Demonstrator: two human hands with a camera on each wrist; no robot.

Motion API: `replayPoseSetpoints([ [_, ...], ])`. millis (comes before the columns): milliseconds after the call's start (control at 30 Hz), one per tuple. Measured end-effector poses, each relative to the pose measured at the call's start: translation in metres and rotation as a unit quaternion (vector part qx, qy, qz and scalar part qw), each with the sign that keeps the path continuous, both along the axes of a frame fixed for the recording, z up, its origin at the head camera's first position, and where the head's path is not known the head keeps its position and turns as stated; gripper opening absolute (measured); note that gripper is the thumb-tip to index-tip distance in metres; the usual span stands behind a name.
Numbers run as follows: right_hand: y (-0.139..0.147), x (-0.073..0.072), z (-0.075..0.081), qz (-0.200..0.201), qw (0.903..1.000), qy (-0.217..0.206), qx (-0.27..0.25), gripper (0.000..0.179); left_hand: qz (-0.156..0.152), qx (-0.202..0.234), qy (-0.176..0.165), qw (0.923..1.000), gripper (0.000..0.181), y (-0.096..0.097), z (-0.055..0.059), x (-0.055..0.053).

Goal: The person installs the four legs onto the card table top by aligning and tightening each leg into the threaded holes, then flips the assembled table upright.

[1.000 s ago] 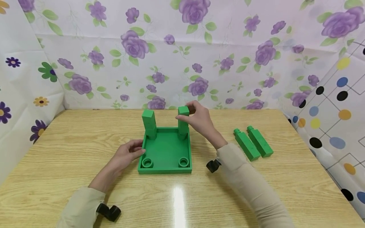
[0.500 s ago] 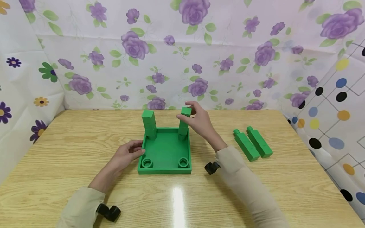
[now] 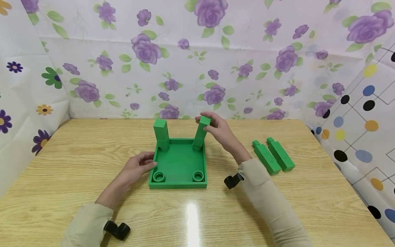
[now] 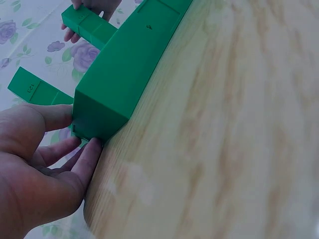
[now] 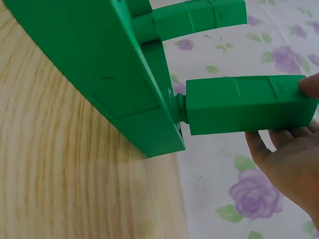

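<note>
A green square tabletop (image 3: 180, 161) with a raised rim lies underside up on the wooden table. My left hand (image 3: 137, 167) grips its left wall, thumb and fingers at the edge in the left wrist view. At the back right corner, my right hand (image 3: 220, 132) holds the upper end of a green square leg (image 3: 201, 133). This leg leans to the right, its threaded end (image 5: 180, 107) partly showing at the socket in the right wrist view. Another leg (image 3: 162, 133) stands upright in the back left corner. Two round sockets (image 3: 158, 177) show at the front corners.
Two more green legs (image 3: 266, 158) with threaded ends lie side by side on the wooden table (image 3: 92, 144) at the right. A flowered cloth (image 3: 185, 75) hangs behind the table, with patterned cloths at both sides.
The top of the leg in my right hand has tipped to the right, from nearly upright to leaning. My right hand has shifted slightly right with it. The left hand stays put.
</note>
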State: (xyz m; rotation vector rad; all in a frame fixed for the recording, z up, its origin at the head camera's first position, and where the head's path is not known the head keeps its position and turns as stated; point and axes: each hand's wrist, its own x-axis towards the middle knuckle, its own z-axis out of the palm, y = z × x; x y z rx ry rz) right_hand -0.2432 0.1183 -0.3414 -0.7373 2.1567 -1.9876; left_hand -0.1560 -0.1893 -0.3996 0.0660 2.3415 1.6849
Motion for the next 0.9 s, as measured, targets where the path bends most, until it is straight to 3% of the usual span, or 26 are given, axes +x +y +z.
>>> replayPoseSetpoints([
  [133,0.002,-0.002,-0.001,0.013,0.9999,0.002,-0.001,0.044,0.001,0.001,0.0,1.0,0.054,0.0,0.0,0.001],
  [267,0.001,-0.002,0.002,0.005,0.9993,0.012,0.034,0.046,0.004,0.007,-0.001,1.0,0.053,0.0,0.001,0.001],
  [467,-0.006,-0.001,0.005,-0.044,0.9929,0.037,0.104,0.05,0.002,0.01,-0.005,0.9999,0.053,0.0,0.0,0.001],
  [700,-0.012,0.0,0.001,-0.072,0.9913,0.054,0.097,0.048,0.002,0.009,-0.006,0.9999,0.053,0.0,0.0,0.0],
  [900,-0.015,-0.001,-0.003,-0.129,0.9822,0.083,0.108,0.046,0.005,0.008,-0.007,0.9999,0.053,0.0,0.0,0.0],
])
